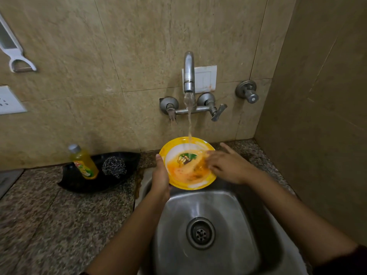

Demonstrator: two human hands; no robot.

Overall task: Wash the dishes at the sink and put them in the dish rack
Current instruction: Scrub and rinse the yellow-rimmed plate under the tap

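We have only one view, from a wide-angle camera worn on the person's head. It looks forward and steeply down over the steel sink (208, 215), close enough that both forearms enter from the bottom edge and reach toward the middle of the picture. The drain (200, 233) sits low and centre, almost directly below us, while the tap (188, 72) on the tiled wall (119, 46) faces us above the middle. The wide lens bends the edges, taking in the speckled tabletop (49, 215) at left and a side wall (327, 96) close at right. With no second view, nothing overlaps.
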